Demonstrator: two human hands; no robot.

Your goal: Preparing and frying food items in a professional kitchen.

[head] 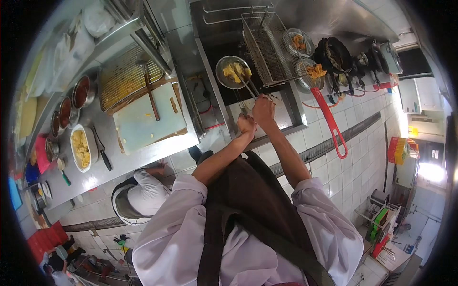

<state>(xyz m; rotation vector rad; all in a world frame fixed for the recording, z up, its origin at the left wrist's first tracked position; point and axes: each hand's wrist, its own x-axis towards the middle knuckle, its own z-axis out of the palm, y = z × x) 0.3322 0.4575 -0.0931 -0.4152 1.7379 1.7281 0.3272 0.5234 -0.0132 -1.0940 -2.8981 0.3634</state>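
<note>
My left hand point(247, 125) grips the handle of a round metal strainer point(222, 79), whose bowl hangs over the dark oil of a deep fryer point(213, 68). Yellow pieces of food point(232, 72) lie in the bowl. My right hand point(264, 109) is closed on metal tongs point(248, 87); their tips reach into the bowl at the food. The two hands are close together over the fryer's front part. Just right of the bowl stands a wire fryer basket point(272, 53). A strainer with a red handle point(323, 107) holds fried orange pieces beyond it.
Left, a steel counter point(132, 162) bears a cutting board point(150, 118), a wire rack tray point(125, 78), a knife point(103, 153) and a white container point(89, 143) of yellow food. Black pans point(338, 55) stand at the right. A co-worker point(143, 195) is near the counter.
</note>
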